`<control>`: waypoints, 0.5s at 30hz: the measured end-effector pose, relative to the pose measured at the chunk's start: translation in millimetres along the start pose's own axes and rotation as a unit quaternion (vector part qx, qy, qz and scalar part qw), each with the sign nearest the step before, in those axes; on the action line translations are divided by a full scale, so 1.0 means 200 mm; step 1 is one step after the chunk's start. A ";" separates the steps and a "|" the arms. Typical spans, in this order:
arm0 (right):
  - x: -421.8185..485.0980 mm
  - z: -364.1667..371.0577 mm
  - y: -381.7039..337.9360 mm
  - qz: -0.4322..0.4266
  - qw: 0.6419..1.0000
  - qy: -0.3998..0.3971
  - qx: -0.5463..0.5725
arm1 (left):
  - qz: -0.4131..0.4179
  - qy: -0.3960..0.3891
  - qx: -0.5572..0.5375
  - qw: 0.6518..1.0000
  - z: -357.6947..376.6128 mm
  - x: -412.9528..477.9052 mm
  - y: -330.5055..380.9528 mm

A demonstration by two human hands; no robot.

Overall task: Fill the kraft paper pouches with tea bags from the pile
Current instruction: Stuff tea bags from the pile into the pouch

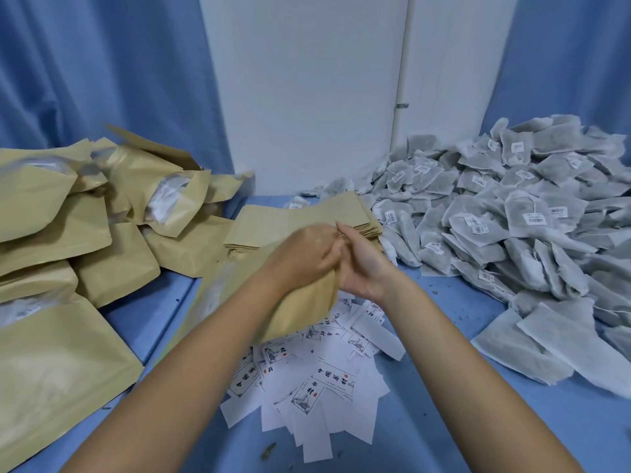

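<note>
- Room for moving is lying mainly along the front, where the blue cloth-covered tabletop (pixel 409 452) is showing bare between the forearms and to the right of them. A narrower bare strip is running on the left, beside the held pouch.
- The left hand (pixel 300 256), blurred, is curling its fingers over the top of a brown kraft paper pouch (pixel 300 315), which is hanging tilted above the middle of the table.
- The right hand (pixel 363 268) is pressing against the left hand at the pouch's mouth. Its fingers are straight and close together, and it is gripping nothing that shows.
- Just behind both hands, a stack of flat empty kraft pouches (pixel 273 223) is lying, its near edge partly hidden by them.
- On the right, a large pile of grey-green mesh tea bags with small white tags (pixel 512 206) is spreading from the back nearly to the front and closing in that side. A few flat bags are lying near the right forearm.
- On the left, a heap of filled kraft pouches (pixel 85 240) is crowding that side, some with clear windows showing.
- Under the held pouch, white printed paper slips (pixel 324 380) are lying scattered between the forearms.
- A white panel (pixel 307 97) is standing at the back between blue curtains (pixel 85 63).
</note>
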State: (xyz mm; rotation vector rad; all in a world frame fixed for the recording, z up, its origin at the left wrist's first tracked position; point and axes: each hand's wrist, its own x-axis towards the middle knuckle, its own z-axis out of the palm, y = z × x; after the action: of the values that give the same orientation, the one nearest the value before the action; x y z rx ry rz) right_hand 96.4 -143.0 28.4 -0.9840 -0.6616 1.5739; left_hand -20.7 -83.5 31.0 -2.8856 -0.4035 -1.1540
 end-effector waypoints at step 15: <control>0.09 -0.15 -0.01 -0.155 0.919 0.093 0.350 | -0.495 0.177 -0.281 0.803 0.12 -0.29 0.09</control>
State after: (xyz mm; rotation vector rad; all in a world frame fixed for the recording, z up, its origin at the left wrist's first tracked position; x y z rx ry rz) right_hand 122.9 -127.1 10.5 -0.4471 -0.0808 1.2634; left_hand -40.7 -111.4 -23.5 -2.6894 -1.9973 -2.1828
